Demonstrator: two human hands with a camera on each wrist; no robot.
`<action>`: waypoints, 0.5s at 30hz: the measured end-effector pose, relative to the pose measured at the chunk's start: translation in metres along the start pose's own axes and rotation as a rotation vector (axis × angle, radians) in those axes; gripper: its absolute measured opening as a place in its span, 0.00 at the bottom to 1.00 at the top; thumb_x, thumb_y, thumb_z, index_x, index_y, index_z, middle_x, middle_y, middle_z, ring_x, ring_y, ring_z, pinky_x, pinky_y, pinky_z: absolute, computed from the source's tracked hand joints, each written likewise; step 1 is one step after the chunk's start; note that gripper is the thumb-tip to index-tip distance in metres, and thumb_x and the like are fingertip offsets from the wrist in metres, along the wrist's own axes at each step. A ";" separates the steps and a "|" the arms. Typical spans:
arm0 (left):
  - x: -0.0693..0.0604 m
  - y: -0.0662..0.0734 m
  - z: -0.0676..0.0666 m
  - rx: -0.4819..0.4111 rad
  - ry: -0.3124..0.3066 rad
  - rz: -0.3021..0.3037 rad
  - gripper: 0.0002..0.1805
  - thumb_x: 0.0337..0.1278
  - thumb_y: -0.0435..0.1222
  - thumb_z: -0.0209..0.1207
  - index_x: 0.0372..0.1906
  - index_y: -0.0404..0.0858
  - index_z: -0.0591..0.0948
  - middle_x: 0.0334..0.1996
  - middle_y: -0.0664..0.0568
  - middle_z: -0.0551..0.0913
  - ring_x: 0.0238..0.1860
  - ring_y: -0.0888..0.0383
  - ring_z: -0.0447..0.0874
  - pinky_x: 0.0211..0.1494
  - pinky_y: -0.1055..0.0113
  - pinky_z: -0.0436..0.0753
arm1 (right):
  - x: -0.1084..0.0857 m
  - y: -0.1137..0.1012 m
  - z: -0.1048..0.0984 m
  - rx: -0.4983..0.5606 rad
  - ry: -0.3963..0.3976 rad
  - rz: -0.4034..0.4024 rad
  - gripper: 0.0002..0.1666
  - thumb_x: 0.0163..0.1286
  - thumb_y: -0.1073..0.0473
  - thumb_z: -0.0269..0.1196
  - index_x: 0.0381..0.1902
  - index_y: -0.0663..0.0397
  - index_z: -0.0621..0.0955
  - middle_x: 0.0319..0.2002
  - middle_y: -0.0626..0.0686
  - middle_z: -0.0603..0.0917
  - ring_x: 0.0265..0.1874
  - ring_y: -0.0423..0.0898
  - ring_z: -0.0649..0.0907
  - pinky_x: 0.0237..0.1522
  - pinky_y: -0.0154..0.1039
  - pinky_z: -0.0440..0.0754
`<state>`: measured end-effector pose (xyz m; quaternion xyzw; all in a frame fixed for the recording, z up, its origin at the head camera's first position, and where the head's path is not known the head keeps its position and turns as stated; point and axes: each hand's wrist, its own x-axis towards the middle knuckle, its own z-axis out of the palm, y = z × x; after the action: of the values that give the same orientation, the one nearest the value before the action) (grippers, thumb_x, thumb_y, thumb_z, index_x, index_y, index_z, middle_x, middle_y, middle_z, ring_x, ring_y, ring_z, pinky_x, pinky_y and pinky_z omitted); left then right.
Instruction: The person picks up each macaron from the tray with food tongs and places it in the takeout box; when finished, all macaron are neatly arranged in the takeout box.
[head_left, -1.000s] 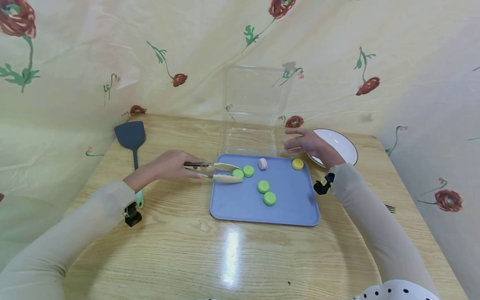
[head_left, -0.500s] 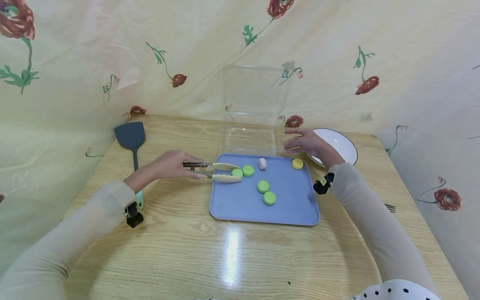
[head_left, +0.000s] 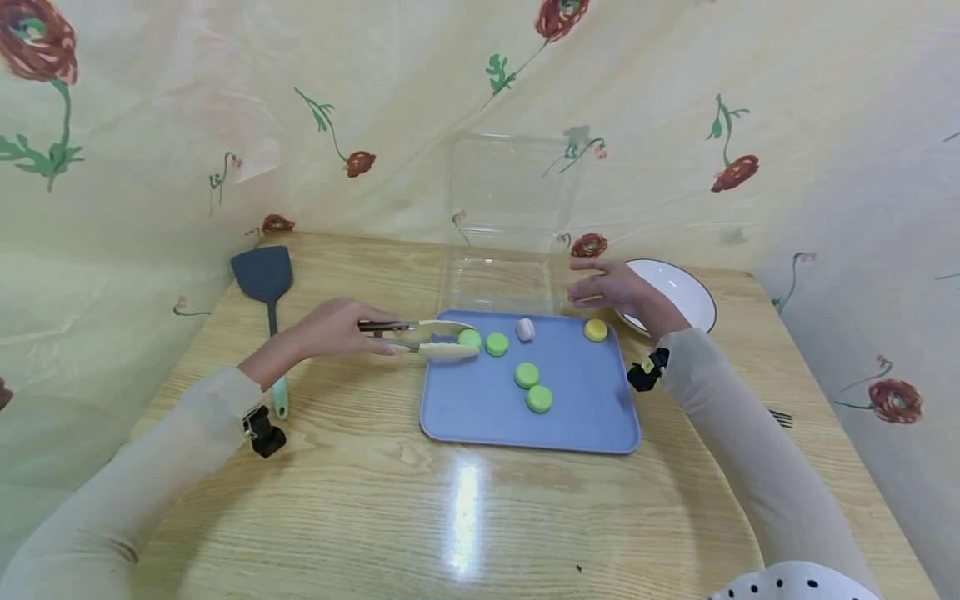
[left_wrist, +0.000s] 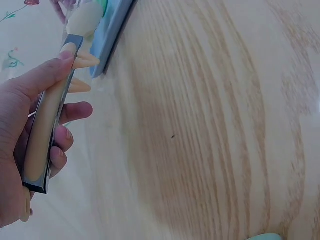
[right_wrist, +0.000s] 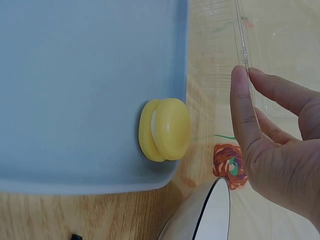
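My left hand (head_left: 337, 327) holds a pair of tongs (head_left: 450, 351) with cream-coloured tips, pointing right over the blue tray (head_left: 480, 417). A green macaron (head_left: 469, 337) sits between the tips, just left of another green macaron (head_left: 497, 344). In the left wrist view, thumb and fingers wrap the tongs' handle (left_wrist: 47, 125). At the tray's far right corner, my right hand (head_left: 611, 285) pinches the side of an open, clear plastic box (head_left: 502, 227); the right wrist view has the box's edge (right_wrist: 241, 35) between thumb and fingers. A yellow macaron (right_wrist: 172, 129) lies beside that hand.
Two more green macarons (head_left: 527, 374) and a pale lilac one (head_left: 525, 329) lie on the tray. A white dark-rimmed bowl (head_left: 686, 292) stands behind the right wrist. The spatula (head_left: 262, 273) lies at left, partly under the left arm; fork tines (head_left: 782, 418) show at right.
The tongs have drawn slightly left and away from me with the green macaron between their tips, widening its gap from the neighbouring green one. My right hand stays in place.
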<state>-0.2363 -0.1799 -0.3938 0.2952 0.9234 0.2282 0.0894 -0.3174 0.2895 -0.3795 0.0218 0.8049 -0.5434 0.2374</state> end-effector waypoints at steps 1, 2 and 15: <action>0.000 0.000 -0.001 0.001 0.004 0.002 0.31 0.54 0.55 0.72 0.63 0.49 0.84 0.26 0.60 0.86 0.17 0.62 0.57 0.25 0.66 0.63 | 0.000 0.000 0.000 -0.001 0.000 0.001 0.41 0.75 0.65 0.62 0.80 0.55 0.59 0.48 0.54 0.88 0.42 0.41 0.87 0.66 0.55 0.76; -0.001 0.000 -0.003 0.000 0.008 0.004 0.32 0.54 0.55 0.72 0.63 0.49 0.83 0.25 0.60 0.85 0.16 0.62 0.57 0.25 0.66 0.63 | 0.000 0.001 -0.001 -0.004 -0.004 -0.003 0.41 0.75 0.64 0.62 0.80 0.55 0.59 0.49 0.56 0.87 0.42 0.41 0.87 0.66 0.55 0.76; 0.003 0.007 -0.030 0.006 0.080 -0.064 0.37 0.54 0.59 0.70 0.68 0.49 0.79 0.29 0.53 0.83 0.22 0.58 0.66 0.28 0.63 0.65 | 0.006 0.008 -0.004 0.037 -0.027 -0.033 0.42 0.76 0.64 0.61 0.81 0.55 0.57 0.54 0.58 0.85 0.43 0.40 0.87 0.65 0.53 0.77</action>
<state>-0.2446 -0.1839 -0.3637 0.2565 0.9359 0.2341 0.0588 -0.3215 0.2950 -0.3879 0.0054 0.7917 -0.5622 0.2389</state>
